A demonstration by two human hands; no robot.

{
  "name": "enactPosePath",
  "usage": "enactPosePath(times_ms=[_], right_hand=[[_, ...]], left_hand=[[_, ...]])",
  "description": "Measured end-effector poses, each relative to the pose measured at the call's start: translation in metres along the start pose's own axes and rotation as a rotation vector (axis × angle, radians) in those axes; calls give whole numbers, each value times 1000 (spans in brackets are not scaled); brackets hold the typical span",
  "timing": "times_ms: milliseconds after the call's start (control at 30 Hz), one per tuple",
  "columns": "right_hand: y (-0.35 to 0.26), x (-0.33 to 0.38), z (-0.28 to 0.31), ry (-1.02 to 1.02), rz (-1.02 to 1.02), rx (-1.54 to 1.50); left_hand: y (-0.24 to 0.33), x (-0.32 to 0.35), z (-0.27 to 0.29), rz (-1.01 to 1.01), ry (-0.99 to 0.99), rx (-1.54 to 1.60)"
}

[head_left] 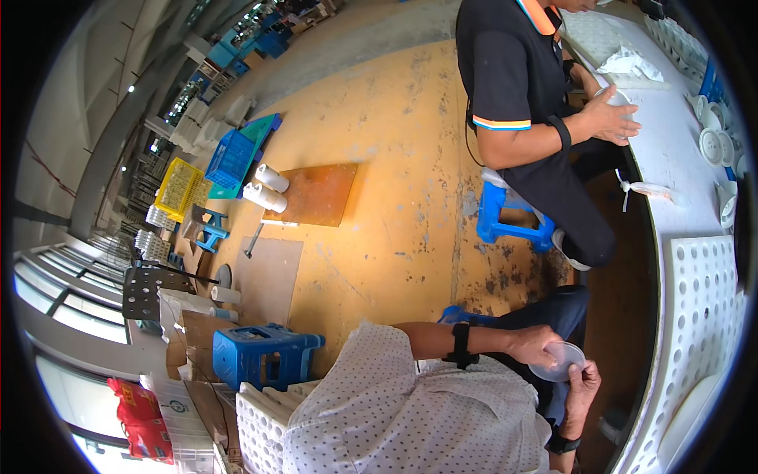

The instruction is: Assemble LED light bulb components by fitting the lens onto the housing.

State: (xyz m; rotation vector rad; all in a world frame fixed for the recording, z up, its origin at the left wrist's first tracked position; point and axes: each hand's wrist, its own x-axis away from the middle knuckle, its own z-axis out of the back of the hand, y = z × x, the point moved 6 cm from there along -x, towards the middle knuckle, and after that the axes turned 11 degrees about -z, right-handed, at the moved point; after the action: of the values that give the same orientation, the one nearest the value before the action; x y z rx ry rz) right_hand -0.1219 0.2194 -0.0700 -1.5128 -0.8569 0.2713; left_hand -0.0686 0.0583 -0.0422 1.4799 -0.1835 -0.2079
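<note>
A thin, round, translucent white disc (559, 362), perhaps a lid, is held low over my lap, beside the edge of the white worktable (659, 162). My left hand (535, 345) grips its near left rim, fingers partly behind it. On its right rim my right hand (583, 385) pinches the edge between thumb and fingers. Both wrists carry dark bands. To the right on the table lies a white perforated panel (699, 308) with rows of round holes. Further along, a slim whitish piece with a tied end (649, 190) rests by the table edge.
A co-worker on a blue stool (513, 213) holds a round white piece (616, 96). White round parts (714, 146) and a crumpled white bag (632, 63) lie on the table. Another blue stool (264, 355) and an orange-brown board (320, 193) are on the left.
</note>
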Motion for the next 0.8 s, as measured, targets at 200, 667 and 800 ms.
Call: enactPosePath(times_ms=[200, 667, 800], right_hand=[[12, 1, 22, 203, 19, -91], [-55, 10, -61, 70, 403, 880], [-53, 3, -74, 37, 493, 999]], left_hand=[[-1, -1, 3, -52, 45, 13], [-17, -3, 5, -112, 183, -37], [-16, -2, 3, -220, 215, -124]])
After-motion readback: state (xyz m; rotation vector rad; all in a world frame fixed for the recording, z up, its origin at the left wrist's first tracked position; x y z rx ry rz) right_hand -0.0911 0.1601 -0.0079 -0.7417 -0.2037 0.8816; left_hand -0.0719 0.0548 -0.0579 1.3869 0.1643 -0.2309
